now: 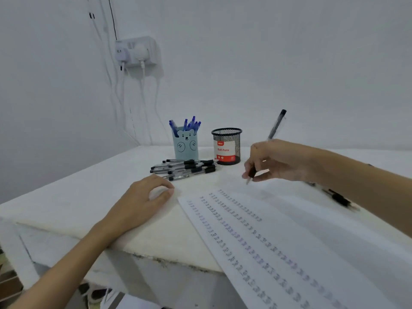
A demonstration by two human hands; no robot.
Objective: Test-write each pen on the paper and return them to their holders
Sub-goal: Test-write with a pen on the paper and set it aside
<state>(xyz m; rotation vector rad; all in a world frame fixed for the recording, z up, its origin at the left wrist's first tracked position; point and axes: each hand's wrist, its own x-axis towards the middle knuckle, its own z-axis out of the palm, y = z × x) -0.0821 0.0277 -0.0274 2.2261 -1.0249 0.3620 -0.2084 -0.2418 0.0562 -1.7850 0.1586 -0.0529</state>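
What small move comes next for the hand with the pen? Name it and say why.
Probably lower the tip onto the paper and make a test mark. The right hand grips the black pen in a writing hold, its tip poised just beyond the sheet's far edge, near the last row of marks.

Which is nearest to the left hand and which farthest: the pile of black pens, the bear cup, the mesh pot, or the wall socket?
From the left hand, in the head view:
1. Pile of black pens, just beyond the fingertips.
2. Bear cup, standing behind the pile, holding blue pens.
3. Mesh pot, farther right, beside the cup.
4. Wall socket, high on the back wall.
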